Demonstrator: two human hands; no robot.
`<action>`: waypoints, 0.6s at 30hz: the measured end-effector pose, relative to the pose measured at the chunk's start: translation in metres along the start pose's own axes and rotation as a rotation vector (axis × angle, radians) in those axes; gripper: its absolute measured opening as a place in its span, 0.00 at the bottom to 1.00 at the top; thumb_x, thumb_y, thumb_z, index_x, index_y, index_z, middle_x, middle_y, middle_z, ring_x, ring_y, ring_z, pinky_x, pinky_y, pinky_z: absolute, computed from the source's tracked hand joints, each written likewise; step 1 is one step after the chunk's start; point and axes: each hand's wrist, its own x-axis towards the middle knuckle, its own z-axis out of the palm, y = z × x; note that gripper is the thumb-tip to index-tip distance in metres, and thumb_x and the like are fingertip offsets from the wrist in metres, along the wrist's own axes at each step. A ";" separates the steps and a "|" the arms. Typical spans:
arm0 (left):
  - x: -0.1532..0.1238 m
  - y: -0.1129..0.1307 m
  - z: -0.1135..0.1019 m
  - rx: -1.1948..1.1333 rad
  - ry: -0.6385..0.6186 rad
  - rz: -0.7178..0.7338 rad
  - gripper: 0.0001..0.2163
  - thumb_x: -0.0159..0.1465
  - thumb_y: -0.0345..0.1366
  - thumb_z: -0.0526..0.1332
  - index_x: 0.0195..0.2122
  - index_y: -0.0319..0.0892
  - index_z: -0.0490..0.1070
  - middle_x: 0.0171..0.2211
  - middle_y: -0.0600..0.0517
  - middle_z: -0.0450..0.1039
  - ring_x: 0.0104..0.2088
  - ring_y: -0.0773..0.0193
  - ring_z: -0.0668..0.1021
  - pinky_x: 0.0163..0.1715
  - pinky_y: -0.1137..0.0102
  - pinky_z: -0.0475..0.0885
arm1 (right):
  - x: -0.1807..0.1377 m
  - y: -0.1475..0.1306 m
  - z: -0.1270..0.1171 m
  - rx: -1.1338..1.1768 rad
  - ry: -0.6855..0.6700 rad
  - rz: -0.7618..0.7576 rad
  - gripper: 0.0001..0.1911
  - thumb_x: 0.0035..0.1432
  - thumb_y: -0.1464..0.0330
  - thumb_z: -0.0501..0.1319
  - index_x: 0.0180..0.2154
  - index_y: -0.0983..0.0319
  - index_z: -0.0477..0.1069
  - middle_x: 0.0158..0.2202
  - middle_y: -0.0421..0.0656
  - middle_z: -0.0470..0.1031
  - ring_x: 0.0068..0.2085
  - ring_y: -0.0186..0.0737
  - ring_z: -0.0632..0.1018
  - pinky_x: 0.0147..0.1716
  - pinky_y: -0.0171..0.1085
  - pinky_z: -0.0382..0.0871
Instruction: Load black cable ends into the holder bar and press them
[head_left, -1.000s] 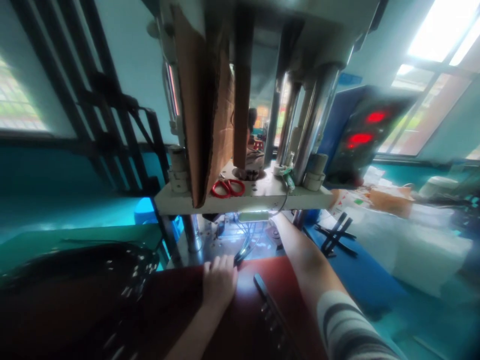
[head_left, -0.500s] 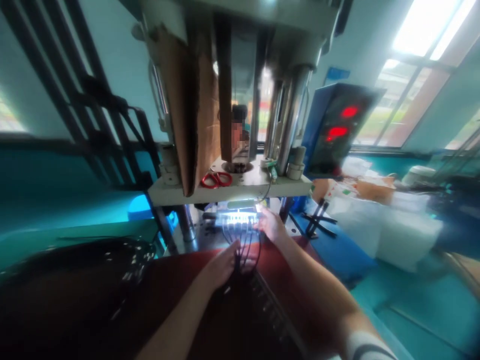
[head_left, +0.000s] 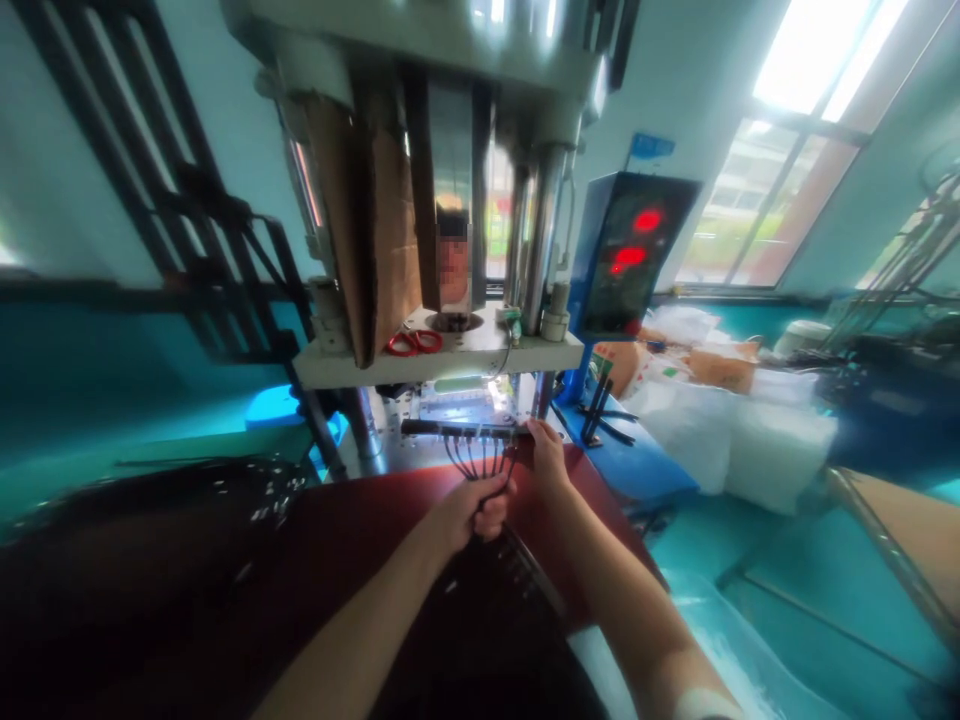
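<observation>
2 bare hands work close together: the left hand [head_left: 471, 510], nearer the body, has its fingers curled tightly around a bunch of dark cables [head_left: 472, 460], while the right hand [head_left: 547, 455] grips the right end of a slim dark bar [head_left: 465, 430] in a narrow pinch. That bar's long axis runs left to right across the view, almost level, its free end pointing left. The cables leave the bar side by side, spread like a fan, and run back toward the person, drawing together at the left fist. The bar is in front of the press [head_left: 442, 372], just over the near edge of its metal bed; whether it touches there, I cannot tell.

Below the forearms lies a reddish-brown table [head_left: 397, 495], glossy in places and dark toward the person, with a black, shiny heap [head_left: 187, 500] on its left.

Up on the press's pale plate sit red-handled scissors [head_left: 414, 343], beside upright cardboard [head_left: 352, 220]. To the right stands a blue control box [head_left: 637, 255] with red lights, then white bags [head_left: 787, 440]. Farther off, a person [head_left: 454, 260] shows between the columns, and a bright window [head_left: 772, 200] breaks the pale wall.
</observation>
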 end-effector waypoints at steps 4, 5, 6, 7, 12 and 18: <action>-0.021 -0.022 0.020 0.227 -0.135 -0.122 0.11 0.61 0.40 0.56 0.29 0.35 0.68 0.11 0.60 0.52 0.09 0.76 0.51 0.09 0.78 0.45 | 0.008 -0.012 -0.035 -0.006 0.099 -0.005 0.09 0.49 0.63 0.59 0.28 0.62 0.64 0.16 0.36 0.69 0.16 0.33 0.72 0.14 0.31 0.66; -0.026 -0.027 0.025 0.262 -0.145 -0.116 0.12 0.60 0.41 0.57 0.29 0.35 0.68 0.10 0.60 0.53 0.09 0.76 0.52 0.09 0.78 0.46 | 0.010 -0.017 -0.047 -0.010 0.120 -0.013 0.09 0.50 0.63 0.58 0.29 0.62 0.63 0.16 0.37 0.70 0.16 0.33 0.72 0.14 0.31 0.66; -0.029 -0.031 0.028 0.273 -0.130 -0.094 0.12 0.59 0.41 0.57 0.29 0.35 0.69 0.10 0.59 0.54 0.09 0.76 0.52 0.09 0.78 0.46 | 0.010 -0.022 -0.060 -0.017 0.137 -0.026 0.08 0.50 0.63 0.58 0.30 0.62 0.63 0.17 0.37 0.71 0.17 0.34 0.73 0.14 0.31 0.67; -0.031 -0.033 0.031 0.266 -0.100 -0.069 0.12 0.59 0.42 0.58 0.28 0.35 0.68 0.10 0.59 0.54 0.09 0.76 0.53 0.09 0.78 0.46 | 0.010 -0.026 -0.073 -0.030 0.150 -0.039 0.08 0.50 0.63 0.58 0.30 0.62 0.64 0.18 0.37 0.72 0.18 0.34 0.74 0.15 0.31 0.68; -0.027 -0.028 0.031 0.196 -0.086 -0.059 0.12 0.58 0.41 0.60 0.29 0.35 0.69 0.11 0.59 0.55 0.09 0.78 0.52 0.09 0.79 0.45 | -0.016 -0.035 -0.131 -0.139 0.203 -0.029 0.12 0.47 0.63 0.62 0.31 0.63 0.65 0.18 0.38 0.71 0.15 0.36 0.73 0.14 0.33 0.68; -0.025 -0.018 0.030 0.201 -0.076 -0.017 0.11 0.58 0.40 0.60 0.30 0.34 0.69 0.12 0.59 0.55 0.10 0.78 0.54 0.10 0.79 0.45 | -0.040 -0.039 -0.186 -0.558 -0.023 -0.011 0.18 0.42 0.62 0.65 0.35 0.64 0.69 0.28 0.42 0.75 0.28 0.40 0.76 0.30 0.40 0.72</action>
